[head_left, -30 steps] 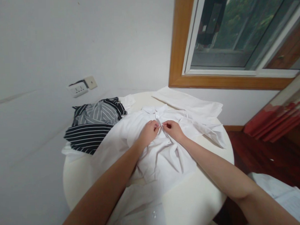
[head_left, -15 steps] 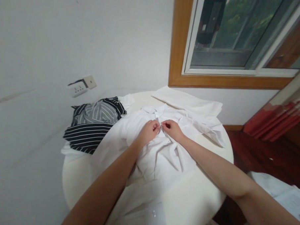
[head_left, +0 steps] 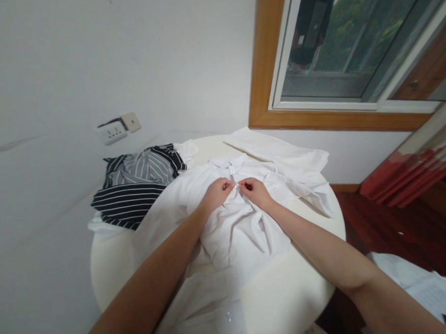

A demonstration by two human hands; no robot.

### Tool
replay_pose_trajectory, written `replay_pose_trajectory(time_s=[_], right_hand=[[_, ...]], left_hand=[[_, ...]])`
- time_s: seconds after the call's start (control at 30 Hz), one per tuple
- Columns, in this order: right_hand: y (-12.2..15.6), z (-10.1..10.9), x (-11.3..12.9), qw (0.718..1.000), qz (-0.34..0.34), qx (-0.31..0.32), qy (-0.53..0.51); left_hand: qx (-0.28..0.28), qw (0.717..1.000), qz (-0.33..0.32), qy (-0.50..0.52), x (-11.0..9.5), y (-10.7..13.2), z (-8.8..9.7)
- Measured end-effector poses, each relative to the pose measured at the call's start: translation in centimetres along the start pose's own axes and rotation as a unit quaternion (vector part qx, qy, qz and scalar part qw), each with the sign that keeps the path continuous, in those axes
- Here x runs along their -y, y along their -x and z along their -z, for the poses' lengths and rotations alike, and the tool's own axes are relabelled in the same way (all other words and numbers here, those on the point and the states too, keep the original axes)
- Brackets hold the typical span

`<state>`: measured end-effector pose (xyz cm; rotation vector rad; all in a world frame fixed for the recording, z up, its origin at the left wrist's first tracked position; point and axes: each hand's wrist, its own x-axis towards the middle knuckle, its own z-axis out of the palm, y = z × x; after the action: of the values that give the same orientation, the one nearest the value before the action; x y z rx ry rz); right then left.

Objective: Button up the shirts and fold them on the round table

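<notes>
Fingertips (head_left: 228,185) of the left hand (head_left: 217,192) and right hand (head_left: 254,191) meet in a narrow pinch on the front opening of the white shirt (head_left: 244,237), just below its collar (head_left: 226,162); the shirt lies spread on the round table (head_left: 287,292). I'd judge it goes best with both edges flat, level and gripped close together. No brand, label or writing is readable.

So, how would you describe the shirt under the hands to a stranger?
Find the round table below the window. The white shirt lies at its middle, left hand and right hand pinching its front; the garment beside it is striped.
</notes>
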<state>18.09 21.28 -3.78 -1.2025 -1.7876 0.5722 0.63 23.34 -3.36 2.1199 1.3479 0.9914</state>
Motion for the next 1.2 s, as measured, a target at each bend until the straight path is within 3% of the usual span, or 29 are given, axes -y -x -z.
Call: replay_pose_trajectory(time_s=[0.2, 0.43, 0.87, 1.2], right_hand=[[0.0, 0.2, -0.1, 1.0, -0.021, 0.01, -0.021], [0.0, 0.7, 0.0, 0.994, -0.025, 0.079, -0.066], [-0.4, 0.4, 0.0, 0.992, -0.065, 0.086, -0.072], [-0.5, -0.5, -0.1, 0.997, -0.049, 0.049, 0.027]], left_hand=[[-0.004, 0.998, -0.04, -0.047, 0.2, 0.0, 0.0], [-0.012, 0.998, -0.03, -0.058, 0.2, 0.0, 0.1], [-0.006, 0.998, -0.029, -0.059, 0.4, 0.2, -0.1], [0.007, 0.995, -0.055, -0.078, -0.2, 0.4, -0.2]])
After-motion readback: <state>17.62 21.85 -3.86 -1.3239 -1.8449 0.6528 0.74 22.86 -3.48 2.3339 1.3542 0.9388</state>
